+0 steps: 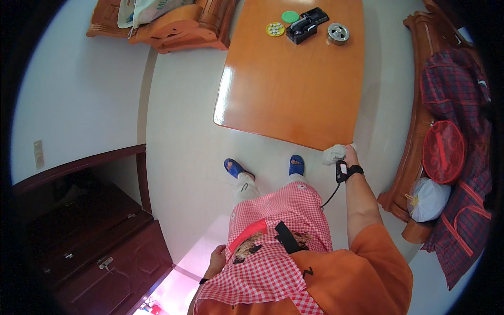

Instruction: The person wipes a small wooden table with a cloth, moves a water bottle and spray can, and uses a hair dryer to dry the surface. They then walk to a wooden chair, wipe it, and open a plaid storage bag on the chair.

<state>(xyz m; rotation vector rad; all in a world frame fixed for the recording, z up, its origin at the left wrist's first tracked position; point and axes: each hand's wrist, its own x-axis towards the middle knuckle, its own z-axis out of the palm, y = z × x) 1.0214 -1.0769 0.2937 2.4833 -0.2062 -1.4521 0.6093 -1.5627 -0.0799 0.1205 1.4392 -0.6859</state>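
My right hand (351, 156) grips a crumpled whitish cloth (334, 154) at the near right corner of the wooden table (287, 98). The cloth overlaps the corner; whether it presses on the tabletop is hard to tell. A black device (341, 170) is strapped to that wrist, with a cable hanging from it. Low beside the red checked apron (271, 275) hangs my left hand (217, 259). Its fingertips are partly hidden by the apron, so what they hold, if anything, does not show.
On the table's far end stand a round metal tin (338, 34), a black box (301, 31), a yellow dish (275, 29) of small pieces and a green lid (290, 16). Wooden seating (409, 118) lines the right, holding a white bag (429, 201). A dark cabinet (118, 260) stands left.
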